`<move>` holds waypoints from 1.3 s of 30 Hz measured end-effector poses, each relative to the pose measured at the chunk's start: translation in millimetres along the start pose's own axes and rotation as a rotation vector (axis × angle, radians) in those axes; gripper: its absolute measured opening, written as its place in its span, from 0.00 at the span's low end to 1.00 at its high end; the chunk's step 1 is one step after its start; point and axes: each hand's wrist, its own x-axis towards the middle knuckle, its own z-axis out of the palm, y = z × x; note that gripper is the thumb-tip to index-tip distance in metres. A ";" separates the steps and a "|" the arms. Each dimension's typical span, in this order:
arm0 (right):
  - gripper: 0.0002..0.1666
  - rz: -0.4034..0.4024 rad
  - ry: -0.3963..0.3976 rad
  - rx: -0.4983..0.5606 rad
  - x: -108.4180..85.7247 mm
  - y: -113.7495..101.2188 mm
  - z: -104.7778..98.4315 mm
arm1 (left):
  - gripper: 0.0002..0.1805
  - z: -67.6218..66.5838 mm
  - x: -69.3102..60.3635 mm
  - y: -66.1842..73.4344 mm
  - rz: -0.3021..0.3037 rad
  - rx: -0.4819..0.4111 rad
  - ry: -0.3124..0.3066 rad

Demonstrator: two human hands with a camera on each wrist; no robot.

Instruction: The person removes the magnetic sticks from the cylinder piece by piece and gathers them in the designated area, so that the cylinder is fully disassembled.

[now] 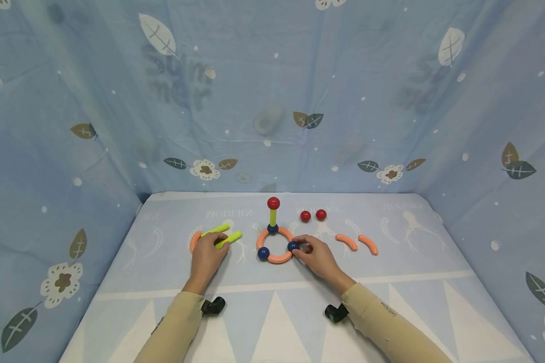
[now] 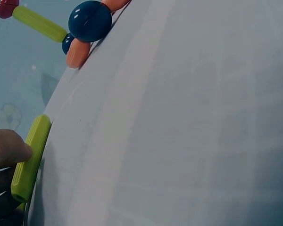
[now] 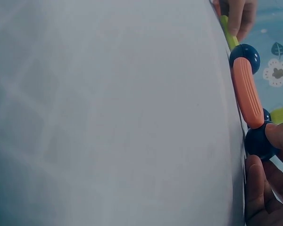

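Observation:
An orange ring of curved rods (image 1: 279, 258) joined by blue balls lies mid-table. From its far blue ball (image 1: 273, 229) a yellow-green rod (image 1: 273, 218) stands upright, topped by a red ball (image 1: 273, 203). My right hand (image 1: 320, 259) pinches the ring's right blue ball (image 3: 258, 143) between thumb and fingers. Left of the ring, my left hand (image 1: 206, 258) holds a loose yellow-green rod (image 2: 32, 160), with the thumb against its side. A second yellow-green rod (image 1: 218, 230) lies just beyond that hand, beside a curved orange rod (image 1: 194, 242) partly hidden by it.
Two red balls (image 1: 305, 216) sit behind the ring to the right. Two curved orange rods (image 1: 368, 245) lie farther right. A patterned blue curtain (image 1: 272, 91) closes off the table's (image 1: 399, 262) back and sides.

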 end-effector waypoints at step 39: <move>0.23 -0.069 0.021 -0.047 -3.3 -0.5 -9.5 | 0.21 1.6 -4.7 8.2 0.075 -0.048 0.074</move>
